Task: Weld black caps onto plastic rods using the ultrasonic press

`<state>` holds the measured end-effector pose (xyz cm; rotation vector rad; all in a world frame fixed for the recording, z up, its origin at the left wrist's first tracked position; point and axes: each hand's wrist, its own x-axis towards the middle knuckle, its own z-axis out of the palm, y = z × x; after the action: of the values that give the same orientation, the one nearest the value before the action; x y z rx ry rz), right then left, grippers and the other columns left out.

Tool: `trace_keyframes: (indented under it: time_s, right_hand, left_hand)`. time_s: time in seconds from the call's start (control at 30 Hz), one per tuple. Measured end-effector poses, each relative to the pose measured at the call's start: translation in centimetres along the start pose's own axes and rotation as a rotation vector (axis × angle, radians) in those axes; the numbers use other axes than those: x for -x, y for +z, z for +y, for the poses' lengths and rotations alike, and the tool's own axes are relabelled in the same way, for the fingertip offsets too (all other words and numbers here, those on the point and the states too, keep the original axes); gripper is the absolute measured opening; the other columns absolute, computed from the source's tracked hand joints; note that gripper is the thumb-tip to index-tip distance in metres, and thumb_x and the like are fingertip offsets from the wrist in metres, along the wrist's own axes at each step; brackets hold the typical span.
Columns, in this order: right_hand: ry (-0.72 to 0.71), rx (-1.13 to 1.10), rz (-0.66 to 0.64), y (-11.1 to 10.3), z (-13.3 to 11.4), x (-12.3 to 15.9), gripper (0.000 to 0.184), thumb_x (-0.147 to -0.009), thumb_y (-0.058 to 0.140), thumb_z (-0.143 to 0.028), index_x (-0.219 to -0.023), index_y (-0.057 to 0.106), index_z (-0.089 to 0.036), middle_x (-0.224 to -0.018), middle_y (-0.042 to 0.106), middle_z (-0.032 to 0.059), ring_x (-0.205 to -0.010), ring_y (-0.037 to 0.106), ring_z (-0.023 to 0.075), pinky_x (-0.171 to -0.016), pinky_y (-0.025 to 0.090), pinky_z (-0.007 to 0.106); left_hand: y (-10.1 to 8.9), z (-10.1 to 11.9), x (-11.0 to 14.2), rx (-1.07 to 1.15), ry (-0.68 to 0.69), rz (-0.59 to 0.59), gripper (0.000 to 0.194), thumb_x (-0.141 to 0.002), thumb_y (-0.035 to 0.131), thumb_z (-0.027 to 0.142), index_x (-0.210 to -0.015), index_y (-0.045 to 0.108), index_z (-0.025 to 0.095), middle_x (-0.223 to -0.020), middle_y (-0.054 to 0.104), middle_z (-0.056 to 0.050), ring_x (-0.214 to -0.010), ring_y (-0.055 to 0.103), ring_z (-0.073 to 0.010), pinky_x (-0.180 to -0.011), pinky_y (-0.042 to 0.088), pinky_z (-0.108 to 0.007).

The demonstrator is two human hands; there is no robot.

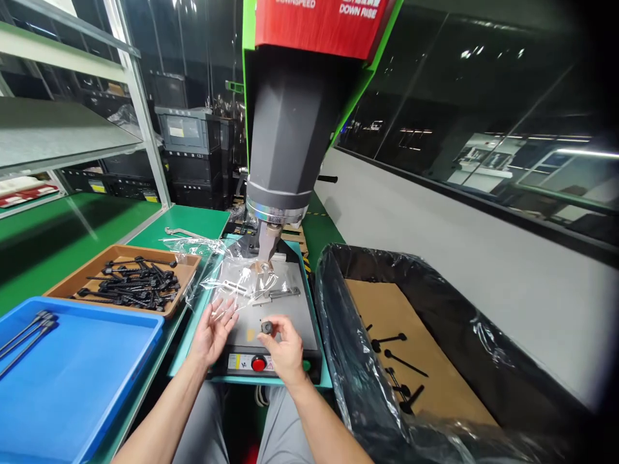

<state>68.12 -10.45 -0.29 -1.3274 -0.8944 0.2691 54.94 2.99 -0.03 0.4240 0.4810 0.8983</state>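
Observation:
My right hand [286, 351] pinches a small black part [267, 328] with a rounded end between thumb and fingers, over the front of the grey machine plate [297, 328]. Any length of it behind that end is hidden. To its left, my left hand [213, 332] lies palm up, fingers spread, with nothing in it. Clear plastic film [206, 248] drapes across the plate just beyond my left fingers. Farther back, a metal machine tip [267, 241] points down at a small fixture [264, 274] partly covered by film.
Left, a brown tray [191, 274] holds many black rod-like parts [140, 283]; a blue tray [97, 361] holds several more. On the right, a plastic-lined bin [338, 335] contains several scattered ones. A red button [258, 363] and a green button [306, 365] sit on the machine's front edge.

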Motion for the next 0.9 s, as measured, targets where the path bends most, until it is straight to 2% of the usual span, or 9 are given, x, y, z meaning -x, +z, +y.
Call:
trace_keyframes:
  time_s: [0.17,0.23,0.37,0.43,0.5,0.63,0.73,0.83,0.9]
  right_hand:
    - [-0.229,0.024,-0.116,-0.5,-2.6,1.6,0.026,-0.076,0.075,-0.026,-0.098,0.061,-0.022,-0.093,0.064,0.0045,-0.079,0.057,0.0174,-0.071,0.047,0.031]
    - [-0.245,0.01,-0.145,-0.2,-3.3,1.6,0.025,-0.077,0.075,-0.025,-0.098,0.061,-0.023,-0.092,0.063,0.0042,-0.08,0.057,0.0173,-0.071,0.047,0.031]
    - [-0.122,-0.205,-0.15,1.2,-4.1,2.2,0.025,-0.074,0.077,-0.031,-0.092,0.062,-0.023,-0.089,0.063,0.0032,-0.081,0.058,0.0177,-0.073,0.047,0.031]
    - [0.035,-0.373,-0.132,2.0,-4.4,2.5,0.029,-0.071,0.079,-0.034,-0.089,0.062,-0.022,-0.083,0.063,0.0017,-0.077,0.058,0.0168,-0.07,0.048,0.03]
    - [0.202,-0.513,-0.098,2.7,-4.7,2.3,0.031,-0.069,0.08,-0.036,-0.087,0.061,-0.021,-0.078,0.062,-0.0001,-0.067,0.056,0.0135,-0.062,0.047,0.026]
    - [0.443,-0.691,-0.031,3.5,-5.1,0.8,0.034,-0.067,0.081,-0.037,-0.086,0.06,-0.02,-0.077,0.063,-0.0005,-0.062,0.053,0.0096,-0.053,0.042,0.02]
    - [0.563,-0.695,-0.147,3.6,-5.1,0.2,0.042,-0.064,0.083,-0.039,-0.094,0.062,-0.019,-0.086,0.067,0.0036,-0.07,0.058,0.0126,-0.057,0.046,0.022]
    - [0.639,-0.629,-0.223,3.2,-4.8,1.0,0.048,-0.064,0.083,-0.041,-0.102,0.062,-0.019,-0.094,0.068,0.006,-0.075,0.061,0.0146,-0.059,0.048,0.024]
    - [0.676,-0.598,-0.254,2.6,-4.1,1.8,0.045,-0.066,0.082,-0.042,-0.1,0.063,-0.019,-0.091,0.068,0.0055,-0.073,0.061,0.0139,-0.059,0.048,0.023]
  left_hand:
    - [-1.7,-3.1,4.1,-0.353,-0.266,0.013,0.042,-0.08,0.068,0.033,-0.115,0.057,0.012,-0.123,0.061,-0.02,-0.11,0.062,-0.0292,-0.097,0.049,-0.042]
    - [-1.8,-3.8,6.0,-0.593,-0.147,-0.072,0.051,-0.074,0.074,0.031,-0.12,0.057,0.015,-0.127,0.06,-0.017,-0.118,0.056,-0.0288,-0.102,0.044,-0.041]
    - [-0.9,-3.3,8.5,-1.032,0.288,-0.26,0.047,-0.08,0.068,0.034,-0.125,0.059,0.024,-0.137,0.054,-0.008,-0.128,0.046,-0.025,-0.11,0.033,-0.037]
    - [-0.3,-2.4,9.3,-1.191,0.339,-0.368,0.035,-0.086,0.059,0.034,-0.119,0.064,0.024,-0.124,0.063,-0.007,-0.116,0.056,-0.0232,-0.104,0.039,-0.035]
    - [0.0,-1.5,10.0,-1.268,0.283,-0.427,0.029,-0.09,0.052,0.036,-0.11,0.067,0.022,-0.103,0.069,-0.007,-0.095,0.063,-0.0211,-0.09,0.048,-0.033]
    - [-0.4,-0.3,11.7,-1.196,0.117,-0.351,0.034,-0.091,0.049,0.042,-0.112,0.063,0.02,-0.09,0.067,-0.005,-0.075,0.063,-0.0185,-0.071,0.051,-0.029]
    - [-1.5,1.7,12.8,-1.193,0.09,-0.274,0.036,-0.09,0.049,0.044,-0.113,0.062,0.019,-0.088,0.066,-0.005,-0.075,0.063,-0.0187,-0.07,0.051,-0.029]
    - [-3.1,5.8,13.5,-1.342,0.155,-0.14,0.036,-0.09,0.046,0.045,-0.108,0.063,0.018,-0.083,0.068,-0.005,-0.075,0.063,-0.0197,-0.069,0.05,-0.028]
    - [-4.6,9.7,13.8,-1.517,0.204,0.021,0.036,-0.091,0.041,0.044,-0.106,0.062,0.018,-0.087,0.07,-0.006,-0.077,0.064,-0.0203,-0.071,0.05,-0.028]
